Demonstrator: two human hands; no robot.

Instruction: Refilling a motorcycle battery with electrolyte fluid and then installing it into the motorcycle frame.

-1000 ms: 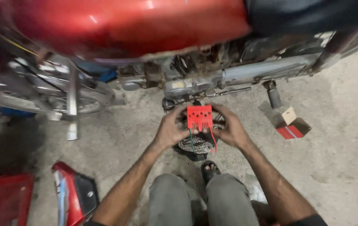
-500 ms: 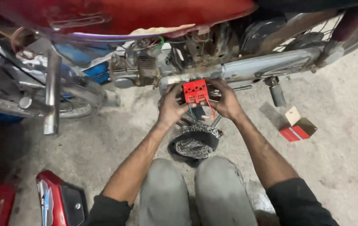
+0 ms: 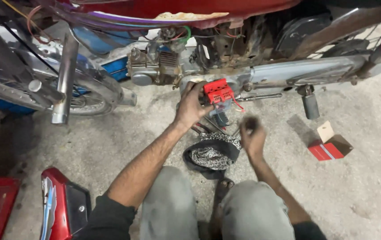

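While left hand [image 3: 192,104] grips red part [image 3: 218,91] — right hand [image 3: 252,135] blurred, grip perhaps closed, unclear.

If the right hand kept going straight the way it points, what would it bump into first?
Probably the red ribbed plastic block with red wires that the left hand holds; the right hand is blurred and points up toward it. Depth is unclear, so it might reach the motorcycle's grey engine casing instead.

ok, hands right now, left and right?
Left hand: closed on the red finned part, up by the engine.
Right hand: blurred, curled over the cloth; holding anything, cannot tell.
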